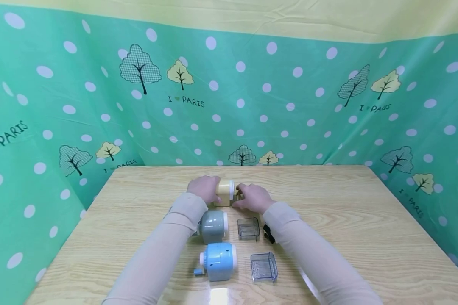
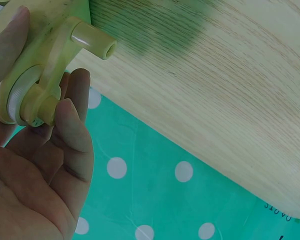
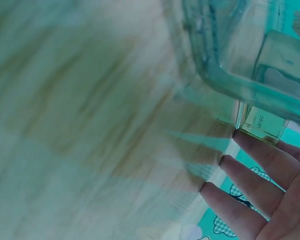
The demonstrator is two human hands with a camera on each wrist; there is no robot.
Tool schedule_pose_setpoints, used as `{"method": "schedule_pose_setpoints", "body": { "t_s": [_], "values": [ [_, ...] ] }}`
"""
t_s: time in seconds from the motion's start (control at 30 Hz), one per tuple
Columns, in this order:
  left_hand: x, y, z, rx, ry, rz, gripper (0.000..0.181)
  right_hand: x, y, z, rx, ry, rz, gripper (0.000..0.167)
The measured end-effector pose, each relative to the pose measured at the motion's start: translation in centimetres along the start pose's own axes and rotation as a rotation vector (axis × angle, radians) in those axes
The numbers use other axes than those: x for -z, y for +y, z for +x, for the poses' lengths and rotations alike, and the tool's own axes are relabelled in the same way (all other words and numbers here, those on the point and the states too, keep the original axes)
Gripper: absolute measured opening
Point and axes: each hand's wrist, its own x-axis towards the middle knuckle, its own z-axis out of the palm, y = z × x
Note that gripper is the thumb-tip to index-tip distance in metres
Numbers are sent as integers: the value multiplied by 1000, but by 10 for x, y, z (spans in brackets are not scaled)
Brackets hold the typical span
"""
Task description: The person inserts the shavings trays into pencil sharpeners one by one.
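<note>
A yellow crank pencil sharpener point(image 1: 224, 195) lies toward the back of the table, its white-rimmed front facing right. My left hand point(image 1: 204, 189) grips its crank end; in the left wrist view the thumb lies on the yellow body and the fingers curl by the crank handle point(image 2: 93, 39). Just right of the sharpener's front, my right hand point(image 1: 255, 198) pinches a small clear shavings tray point(image 3: 262, 124) with a printed label. Three of its fingers point(image 3: 235, 202) stretch toward the tabletop in the right wrist view. The thumb's contact is mostly hidden.
Nearer on the table stand a grey-green sharpener point(image 1: 213, 228) and a blue sharpener point(image 1: 219, 262). To their right lie a grey clear tray point(image 1: 248, 228) and a bluish clear tray point(image 1: 263, 267). A black object point(image 1: 269, 234) sits beside my right sleeve. A green curtain point(image 1: 252, 127) hangs behind.
</note>
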Motion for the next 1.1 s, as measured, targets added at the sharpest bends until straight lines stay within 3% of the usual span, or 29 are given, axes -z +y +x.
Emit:
{"method": "schedule_pose_setpoints", "body": {
  "t_s": [1.1],
  "values": [
    [0, 0, 0, 3, -7, -2, 48, -2, -4, 3, 8, 10, 7, 52]
  ]
}}
